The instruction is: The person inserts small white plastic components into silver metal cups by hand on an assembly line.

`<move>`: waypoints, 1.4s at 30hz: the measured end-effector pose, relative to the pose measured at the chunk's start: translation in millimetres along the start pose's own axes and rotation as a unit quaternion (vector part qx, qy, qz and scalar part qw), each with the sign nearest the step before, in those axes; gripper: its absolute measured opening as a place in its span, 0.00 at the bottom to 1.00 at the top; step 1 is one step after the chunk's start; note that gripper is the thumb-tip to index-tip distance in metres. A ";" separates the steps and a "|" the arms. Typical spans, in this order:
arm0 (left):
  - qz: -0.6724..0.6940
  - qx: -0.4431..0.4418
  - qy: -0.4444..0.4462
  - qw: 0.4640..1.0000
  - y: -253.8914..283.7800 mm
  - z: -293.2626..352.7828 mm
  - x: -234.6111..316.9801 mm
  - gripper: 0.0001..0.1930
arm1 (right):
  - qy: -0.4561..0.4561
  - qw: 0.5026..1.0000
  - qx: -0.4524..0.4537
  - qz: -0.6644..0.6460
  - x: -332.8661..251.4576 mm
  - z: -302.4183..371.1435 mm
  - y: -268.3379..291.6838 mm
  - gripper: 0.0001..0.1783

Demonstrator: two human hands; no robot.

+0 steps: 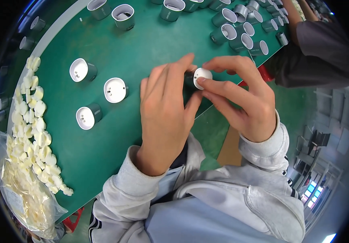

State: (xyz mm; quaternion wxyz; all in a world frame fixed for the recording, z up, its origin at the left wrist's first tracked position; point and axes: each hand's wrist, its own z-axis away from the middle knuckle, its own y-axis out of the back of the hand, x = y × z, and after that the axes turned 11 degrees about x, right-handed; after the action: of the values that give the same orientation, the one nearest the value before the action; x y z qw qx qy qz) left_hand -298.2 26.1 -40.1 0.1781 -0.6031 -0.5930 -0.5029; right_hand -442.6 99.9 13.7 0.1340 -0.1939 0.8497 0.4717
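Note:
A small dark grey cup-shaped housing [189,77] with a white insert [203,73] in its mouth is held between my hands, near the table's edge. My left hand [163,103] closes round its grey side, and its fingertips are partly hidden. My right hand [245,95] has its fingertips at the white face and rim, one of them pressing on the insert. To the left stand three similar housings with white inserts: one at the back [78,70], one in the middle [115,90] and one in front [86,117].
On the green table [113,154], many cream-white plastic pieces [32,117] line the left rim, beside a clear plastic bag [24,194] of more. Open grey housings [124,18] stand at the back, several [239,38] crowded at right. A person's dark sleeve [320,48] is at right.

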 end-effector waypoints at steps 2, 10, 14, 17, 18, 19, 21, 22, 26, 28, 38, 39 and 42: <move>0.002 -0.001 0.002 1.000 0.8 -0.3 0.7 0.27 | 0.008 1.000 0.007 0.004 -0.2 0.6 -1.5 0.18; 0.006 0.004 0.013 1.000 1.1 0.9 0.6 0.26 | 0.026 0.999 0.017 0.023 8.5 4.3 -5.5 0.16; 0.003 -0.004 0.012 1.000 1.5 1.5 1.1 0.26 | 0.011 0.999 0.026 0.041 3.2 6.4 -1.3 0.15; 0.001 -0.002 0.009 1.000 1.9 1.2 -0.1 0.26 | -0.023 0.998 -0.023 0.047 -0.1 3.8 0.5 0.15; 0.000 0.000 0.008 1.000 1.7 1.0 -0.5 0.27 | -0.021 0.998 -0.024 0.052 -0.2 3.1 -0.5 0.16; 0.000 0.000 0.006 1.000 1.2 1.1 -0.5 0.27 | -0.017 0.998 -0.025 0.055 0.4 2.8 -1.3 0.16; 0.000 0.006 0.009 1.000 1.0 1.1 0.0 0.26 | -0.020 0.998 -0.017 0.060 1.9 6.1 -2.8 0.16; -0.003 0.006 0.008 1.000 0.6 1.4 0.5 0.26 | -0.024 0.998 -0.011 0.063 1.9 7.6 -3.6 0.17; -0.006 0.009 -0.013 1.000 -0.5 1.0 2.8 0.26 | 0.006 0.996 0.000 0.089 -0.7 4.2 -5.4 0.17; -0.017 0.015 -0.021 1.000 0.3 1.8 2.3 0.26 | 0.036 0.994 -0.018 0.097 -3.0 -1.4 -6.8 0.17; 0.008 0.018 -0.049 0.999 -2.8 5.5 -2.6 0.28 | 0.022 0.998 0.041 0.030 3.1 6.6 -13.8 0.14; 0.007 0.022 -0.048 0.999 -3.4 5.3 -2.9 0.28 | 0.014 0.999 0.049 0.002 4.7 5.8 -13.6 0.14; 0.027 0.025 -0.046 0.998 -4.7 2.9 0.9 0.26 | -0.028 0.995 0.068 -0.063 4.6 5.6 -10.4 0.12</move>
State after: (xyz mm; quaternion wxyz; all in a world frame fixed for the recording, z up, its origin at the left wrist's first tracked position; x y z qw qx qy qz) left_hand -301.5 30.0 -42.4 0.1794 -0.6366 -0.5966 -0.4546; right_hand -441.7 98.8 1.0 0.1999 -0.2246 0.8619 0.4084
